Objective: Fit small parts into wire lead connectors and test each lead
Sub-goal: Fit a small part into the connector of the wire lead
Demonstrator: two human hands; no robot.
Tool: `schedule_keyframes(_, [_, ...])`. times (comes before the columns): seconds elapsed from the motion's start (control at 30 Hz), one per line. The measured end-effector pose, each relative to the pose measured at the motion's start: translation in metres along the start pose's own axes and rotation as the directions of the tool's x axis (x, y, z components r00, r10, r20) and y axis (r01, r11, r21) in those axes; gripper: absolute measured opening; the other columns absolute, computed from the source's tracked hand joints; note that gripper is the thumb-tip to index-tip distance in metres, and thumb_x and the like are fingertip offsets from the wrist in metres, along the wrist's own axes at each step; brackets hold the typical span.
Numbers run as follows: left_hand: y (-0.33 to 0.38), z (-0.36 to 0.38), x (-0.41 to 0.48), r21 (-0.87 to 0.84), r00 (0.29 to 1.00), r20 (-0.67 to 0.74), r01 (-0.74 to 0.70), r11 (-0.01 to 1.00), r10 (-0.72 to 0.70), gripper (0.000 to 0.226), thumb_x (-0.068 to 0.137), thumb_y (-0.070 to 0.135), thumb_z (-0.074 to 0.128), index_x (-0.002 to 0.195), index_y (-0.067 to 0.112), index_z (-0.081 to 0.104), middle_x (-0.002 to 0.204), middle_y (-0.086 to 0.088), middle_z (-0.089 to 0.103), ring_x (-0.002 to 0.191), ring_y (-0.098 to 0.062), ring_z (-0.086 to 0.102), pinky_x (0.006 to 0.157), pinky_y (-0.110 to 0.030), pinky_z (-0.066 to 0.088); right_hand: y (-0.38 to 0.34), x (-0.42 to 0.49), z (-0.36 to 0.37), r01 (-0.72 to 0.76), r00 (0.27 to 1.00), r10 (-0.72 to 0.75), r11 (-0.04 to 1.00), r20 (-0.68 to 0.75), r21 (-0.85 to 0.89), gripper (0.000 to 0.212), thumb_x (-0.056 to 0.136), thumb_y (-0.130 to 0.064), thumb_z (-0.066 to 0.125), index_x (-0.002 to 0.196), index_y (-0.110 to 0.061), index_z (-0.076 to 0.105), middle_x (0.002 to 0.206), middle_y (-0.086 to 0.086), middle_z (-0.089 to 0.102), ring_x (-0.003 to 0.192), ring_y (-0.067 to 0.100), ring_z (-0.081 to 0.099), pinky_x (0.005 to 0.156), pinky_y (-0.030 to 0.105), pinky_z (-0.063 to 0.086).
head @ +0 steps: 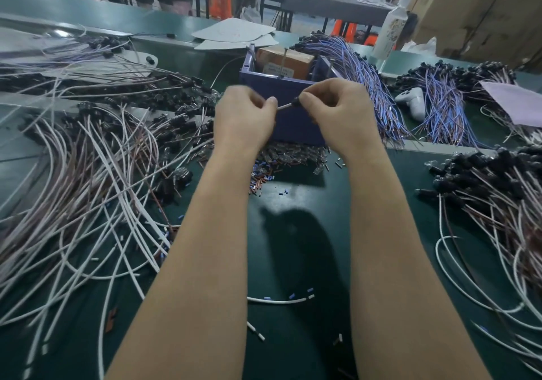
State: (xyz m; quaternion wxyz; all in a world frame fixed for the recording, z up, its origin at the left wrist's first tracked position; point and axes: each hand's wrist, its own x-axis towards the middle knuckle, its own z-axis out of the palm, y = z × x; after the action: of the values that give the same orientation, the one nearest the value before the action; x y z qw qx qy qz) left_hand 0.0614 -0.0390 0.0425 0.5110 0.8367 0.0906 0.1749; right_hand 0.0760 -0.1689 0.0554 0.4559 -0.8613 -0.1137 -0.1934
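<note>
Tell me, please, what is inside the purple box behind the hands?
A brown cardboard package with a white label sits inside the purple box. The box's front wall hides the package's lower part, and anything beneath it cannot be seen.

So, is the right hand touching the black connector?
Touching. The head view shows the right hand pinching the black connector at its fingertips.

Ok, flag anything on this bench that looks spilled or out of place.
A white game controller lies among the blue wire bundles at right, unrelated to the work. Small sleeves are strewn loose over the green mat before the purple box.
</note>
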Motion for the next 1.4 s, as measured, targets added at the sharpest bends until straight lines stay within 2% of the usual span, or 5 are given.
schedule_keyframes(0.17, [0.009, 0.000, -0.003, 0.109, 0.953, 0.057, -0.303, 0.947, 0.299, 0.028, 0.087, 0.018, 0.062, 0.115, 0.020, 0.062, 0.108, -0.002, 0.062, 0.089, -0.015, 0.061, 0.083, -0.023, 0.047, -0.004, 0.000, -0.002, 0.029, 1.000, -0.029, 0.999, -0.010, 0.034, 0.008, 0.085, -0.020, 0.066, 0.091, -0.015, 0.069, 0.072, -0.008, 0.063, 0.065, 0.002, 0.056, 0.067, 0.019, 0.046])
schedule_keyframes(0.37, [0.006, 0.005, -0.003, -0.092, 0.939, -0.010, -0.342, 0.935, 0.343, 0.016, 0.086, 0.011, 0.062, 0.100, 0.017, 0.062, 0.086, 0.006, 0.064, 0.080, -0.010, 0.066, 0.079, -0.020, 0.052, -0.005, -0.001, -0.004, -0.020, 1.000, 0.021, 0.950, 0.000, 0.313, 0.010, 0.091, -0.007, 0.057, 0.093, -0.012, 0.065, 0.079, 0.001, 0.068, 0.069, 0.007, 0.063, 0.070, 0.023, 0.055])
schedule_keyframes(0.67, [0.002, 0.008, -0.004, -0.288, 0.900, 0.039, -0.406, 0.867, 0.435, 0.021, 0.082, -0.001, 0.061, 0.092, 0.016, 0.063, 0.090, 0.001, 0.071, 0.089, -0.006, 0.068, 0.087, -0.022, 0.053, 0.007, -0.001, 0.008, 0.022, 0.999, -0.023, 0.999, 0.029, 0.031, 0.026, 0.087, -0.010, 0.060, 0.111, -0.012, 0.070, 0.102, 0.004, 0.072, 0.094, 0.016, 0.068, 0.091, 0.037, 0.051])
schedule_keyframes(0.87, [0.006, 0.010, -0.004, -0.300, 0.902, 0.098, -0.377, 0.877, 0.421, 0.023, 0.082, -0.003, 0.058, 0.094, 0.017, 0.061, 0.088, 0.005, 0.067, 0.092, -0.014, 0.068, 0.093, -0.035, 0.052, 0.009, -0.005, 0.012, 0.062, 0.996, -0.062, 0.998, -0.060, -0.003, 0.018, 0.086, -0.010, 0.060, 0.098, -0.009, 0.073, 0.088, 0.003, 0.072, 0.080, 0.008, 0.063, 0.073, 0.019, 0.046])
schedule_keyframes(1.4, [0.013, -0.001, -0.008, -0.224, 0.897, 0.121, -0.393, 0.892, 0.426, 0.017, 0.078, 0.001, 0.065, 0.090, 0.012, 0.069, 0.085, 0.003, 0.071, 0.081, -0.007, 0.070, 0.083, -0.029, 0.056, 0.016, -0.012, 0.027, 0.149, 0.963, -0.163, 0.986, -0.213, -0.081, 0.020, 0.084, -0.002, 0.055, 0.072, -0.017, 0.048, 0.064, 0.000, 0.046, 0.063, 0.021, 0.034, 0.060, 0.030, 0.029])
